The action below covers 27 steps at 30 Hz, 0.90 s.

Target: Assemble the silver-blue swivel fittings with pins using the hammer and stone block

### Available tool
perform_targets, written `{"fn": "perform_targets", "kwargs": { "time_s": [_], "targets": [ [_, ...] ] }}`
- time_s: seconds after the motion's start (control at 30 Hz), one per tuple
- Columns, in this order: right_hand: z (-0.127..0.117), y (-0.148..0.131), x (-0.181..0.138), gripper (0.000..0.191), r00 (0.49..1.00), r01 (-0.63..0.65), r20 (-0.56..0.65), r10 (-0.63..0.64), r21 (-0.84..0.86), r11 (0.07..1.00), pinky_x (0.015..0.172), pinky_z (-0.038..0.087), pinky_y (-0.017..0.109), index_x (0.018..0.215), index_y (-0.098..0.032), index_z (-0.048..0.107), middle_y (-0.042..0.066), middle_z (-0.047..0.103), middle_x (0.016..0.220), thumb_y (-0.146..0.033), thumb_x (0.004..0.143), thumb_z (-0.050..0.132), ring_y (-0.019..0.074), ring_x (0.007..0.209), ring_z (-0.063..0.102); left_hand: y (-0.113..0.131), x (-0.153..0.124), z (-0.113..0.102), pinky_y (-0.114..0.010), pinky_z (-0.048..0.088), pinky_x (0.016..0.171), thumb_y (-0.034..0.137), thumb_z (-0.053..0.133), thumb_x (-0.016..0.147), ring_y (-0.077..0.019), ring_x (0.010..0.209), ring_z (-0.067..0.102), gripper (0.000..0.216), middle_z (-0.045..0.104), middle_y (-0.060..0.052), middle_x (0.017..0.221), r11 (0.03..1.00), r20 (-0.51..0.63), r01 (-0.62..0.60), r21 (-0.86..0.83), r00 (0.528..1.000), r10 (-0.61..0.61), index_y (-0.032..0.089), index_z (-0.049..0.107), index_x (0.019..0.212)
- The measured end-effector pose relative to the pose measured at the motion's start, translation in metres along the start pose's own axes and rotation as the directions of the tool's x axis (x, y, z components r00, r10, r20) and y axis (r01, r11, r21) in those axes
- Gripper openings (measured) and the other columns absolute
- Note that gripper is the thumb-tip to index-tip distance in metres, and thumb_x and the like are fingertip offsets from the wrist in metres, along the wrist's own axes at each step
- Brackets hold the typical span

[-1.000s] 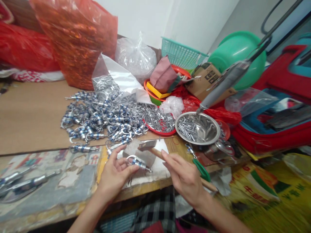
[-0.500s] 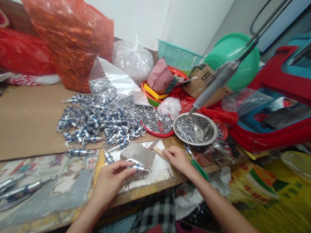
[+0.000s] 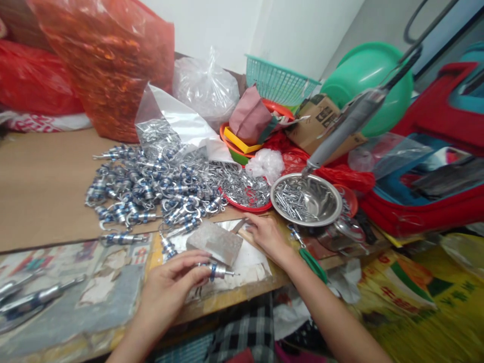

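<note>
My left hand point(image 3: 174, 280) is closed on a metal fitting with blue bands point(image 3: 217, 271), its thin pin end pointing right. The fitting is held at the near edge of a grey metal block point(image 3: 215, 242), which lies on white paper point(image 3: 251, 267). My right hand point(image 3: 268, 236) is over a small hammer point(image 3: 239, 225) with a wooden handle, beside the block. Its fingers are stretched out and apart, partly covering the handle. Beyond the block lies a large pile of similar blue-banded fittings point(image 3: 139, 186).
A steel bowl point(image 3: 328, 214) of metal pins stands to the right, beneath a grey hanging tool point(image 3: 340, 131). Beside it is a red tray point(image 3: 245, 207) of small metal parts. Plastic bags point(image 3: 206, 88), a green basin point(image 3: 370, 75) and a red stool point(image 3: 416, 217) stand around the bench.
My right hand has moved up and left along the hammer, and its fingers have loosened and spread. My left hand has shifted slightly lower with the fitting.
</note>
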State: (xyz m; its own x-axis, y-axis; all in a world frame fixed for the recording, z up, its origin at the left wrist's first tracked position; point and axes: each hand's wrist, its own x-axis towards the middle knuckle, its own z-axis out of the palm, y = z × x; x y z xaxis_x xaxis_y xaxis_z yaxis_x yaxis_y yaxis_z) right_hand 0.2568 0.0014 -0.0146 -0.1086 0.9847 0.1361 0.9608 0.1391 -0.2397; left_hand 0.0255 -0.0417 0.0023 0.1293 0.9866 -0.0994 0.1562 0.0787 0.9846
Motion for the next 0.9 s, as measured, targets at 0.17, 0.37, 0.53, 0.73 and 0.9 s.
{"fn": "perform_targets", "kwargs": {
  "time_s": [0.17, 0.37, 0.53, 0.73, 0.9],
  "targets": [
    [0.003, -0.002, -0.002, 0.027, 0.999, 0.03, -0.02, -0.03, 0.002, 1.0, 0.073, 0.042, 0.03, 0.102, -0.015, 0.059, 0.01, 0.063, 0.09, -0.015, 0.076, 0.053, 0.0203, 0.085, 0.057, -0.002, 0.001, 0.006, -0.036, 0.045, 0.087, 0.031, 0.066, 0.061, -0.0256, 0.089, 0.063, 0.014, 0.073, -0.002, 0.086, 0.997, -0.015, -0.042, 0.069, 0.999, 0.043, 0.029, 0.073, 0.072],
    [-0.017, -0.037, -0.008, 0.016, 0.987, 0.086, -0.155, -0.035, 0.331, 0.94, 0.069, 0.045, 0.023, 0.085, -0.014, 0.064, 0.005, 0.062, 0.08, -0.008, 0.075, 0.053, 0.0127, 0.075, 0.058, 0.007, -0.007, 0.003, -0.032, 0.053, 0.071, 0.025, 0.07, 0.055, -0.0242, 0.073, 0.067, 0.019, 0.074, -0.001, 0.076, 0.999, -0.093, -0.036, -0.005, 0.995, 0.036, 0.029, 0.073, 0.073],
    [-0.03, -0.087, -0.035, 0.014, 0.962, 0.203, -0.272, 0.03, 0.786, 0.584, 0.067, 0.049, 0.025, 0.072, -0.018, 0.069, 0.003, 0.067, 0.071, -0.008, 0.069, 0.06, 0.0134, 0.069, 0.061, 0.01, -0.012, 0.009, -0.03, 0.055, 0.065, 0.025, 0.072, 0.055, -0.0204, 0.064, 0.067, 0.043, 0.074, 0.0, 0.073, 0.99, -0.134, 0.031, -0.139, 0.99, -0.05, 0.025, 0.066, 0.097],
    [-0.024, -0.095, -0.044, 0.016, 0.972, 0.212, -0.234, 0.009, 0.893, 0.398, 0.066, 0.051, 0.026, 0.069, -0.021, 0.071, 0.002, 0.069, 0.071, -0.008, 0.066, 0.063, 0.0145, 0.069, 0.063, 0.01, -0.013, 0.01, -0.029, 0.055, 0.066, 0.026, 0.07, 0.057, -0.0199, 0.064, 0.068, 0.043, 0.074, 0.0, 0.073, 0.996, -0.101, -0.003, -0.093, 0.995, -0.007, 0.023, 0.065, 0.1],
    [-0.023, -0.091, -0.046, 0.012, 0.973, 0.214, -0.23, 0.003, 0.909, 0.357, 0.07, 0.052, 0.028, 0.068, -0.022, 0.071, 0.002, 0.069, 0.07, -0.011, 0.066, 0.065, 0.0159, 0.072, 0.064, 0.013, -0.011, 0.003, -0.03, 0.053, 0.071, 0.022, 0.07, 0.056, -0.0227, 0.073, 0.068, 0.019, 0.074, -0.001, 0.077, 0.998, -0.061, -0.055, 0.01, 0.997, 0.055, 0.026, 0.073, 0.073]
  ]
}}
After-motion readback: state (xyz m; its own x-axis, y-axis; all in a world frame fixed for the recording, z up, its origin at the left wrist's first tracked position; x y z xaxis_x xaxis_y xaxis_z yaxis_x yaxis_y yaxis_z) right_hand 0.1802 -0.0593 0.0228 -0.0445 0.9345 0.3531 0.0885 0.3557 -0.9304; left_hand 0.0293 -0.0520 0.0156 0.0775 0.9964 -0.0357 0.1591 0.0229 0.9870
